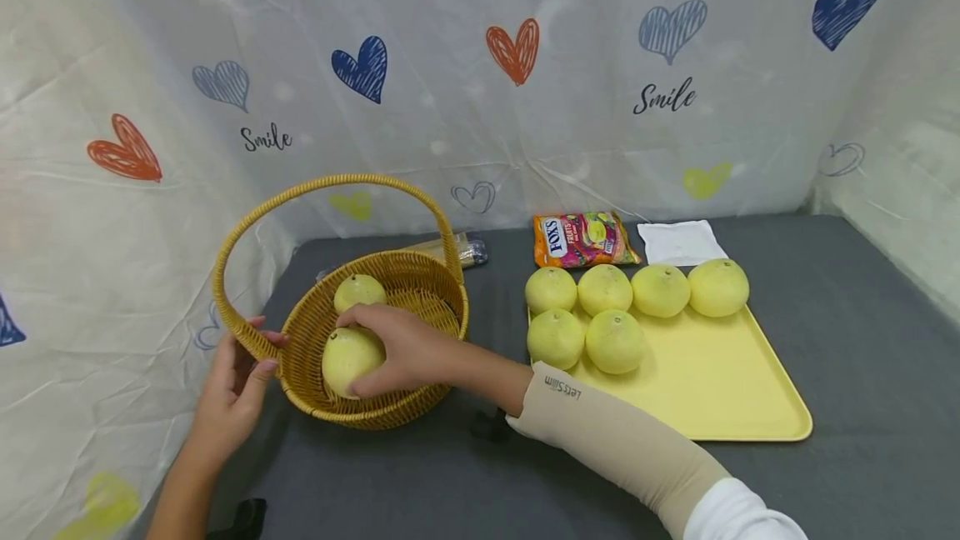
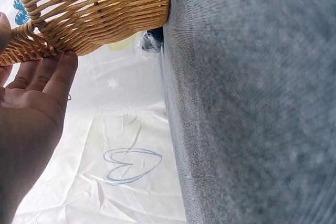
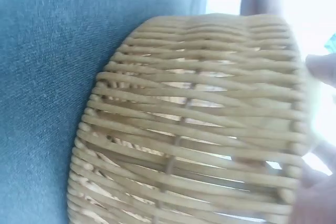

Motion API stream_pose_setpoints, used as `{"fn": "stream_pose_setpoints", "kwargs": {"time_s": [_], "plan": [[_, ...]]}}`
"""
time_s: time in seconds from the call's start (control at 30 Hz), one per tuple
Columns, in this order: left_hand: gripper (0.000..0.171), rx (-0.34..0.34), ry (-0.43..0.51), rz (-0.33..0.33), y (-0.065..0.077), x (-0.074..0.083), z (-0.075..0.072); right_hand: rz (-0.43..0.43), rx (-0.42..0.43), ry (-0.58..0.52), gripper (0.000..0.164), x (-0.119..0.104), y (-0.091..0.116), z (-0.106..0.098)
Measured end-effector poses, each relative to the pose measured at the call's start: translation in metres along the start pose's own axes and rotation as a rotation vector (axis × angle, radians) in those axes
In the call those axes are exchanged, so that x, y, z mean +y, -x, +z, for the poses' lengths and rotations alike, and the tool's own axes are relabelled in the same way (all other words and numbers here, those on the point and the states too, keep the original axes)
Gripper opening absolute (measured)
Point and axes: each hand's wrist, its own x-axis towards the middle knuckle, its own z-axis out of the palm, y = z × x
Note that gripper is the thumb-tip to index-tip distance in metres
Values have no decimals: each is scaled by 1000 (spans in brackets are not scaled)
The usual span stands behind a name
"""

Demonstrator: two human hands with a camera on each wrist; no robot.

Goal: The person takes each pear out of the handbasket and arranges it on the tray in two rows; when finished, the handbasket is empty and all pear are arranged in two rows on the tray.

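A yellow wicker basket (image 1: 442, 394) with a tall arched handle stands at the left of the grey table. My left hand (image 1: 236, 394) grips its left rim where the handle joins, thumb on the near side; in the left wrist view, the fingers (image 2: 60, 80) lie against the weave. Inside the basket, my right hand (image 1: 405, 348) holds a pale yellow-green grapefruit (image 1: 348, 361), fingers over its top and thumb on the near side. Another grapefruit (image 1: 360, 292) lies behind it. From the right wrist, the basket wall (image 3: 194, 114) hides most of the held fruit.
Right of the basket is a yellow tray (image 1: 720, 382) bearing several grapefruits (image 1: 615, 342) at its back and left. Behind it lie a Fox's candy bag (image 1: 583, 240) and a white packet (image 1: 681, 242). A clear-wrapped item (image 1: 472, 252) lies behind the basket.
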Motion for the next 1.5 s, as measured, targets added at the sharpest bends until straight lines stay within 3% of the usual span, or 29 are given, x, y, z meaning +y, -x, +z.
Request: {"fn": "stream_pose_setpoints", "kwargs": {"time_s": [0.47,0.6,0.8,0.97,1.3,1.5], "plan": [[52,0,58,78,0,-4,1,-28,59,-110,69,-9,34,-18],[52,1,43,49,0,-2,1,-55,78,-132,67,-10,42,-23],[53,2,-29,-55,1,0,0,-91,101,-111,65,-9,57,-29],[54,2,-60,-71,2,-2,-1,-117,126,-89,63,-12,76,-38],[52,4,-18,7,1,-2,-1,-119,179,-95,66,-18,112,-58],[52,1,-6,39,-1,-2,1,-63,192,-86,65,-19,130,-67]]}}
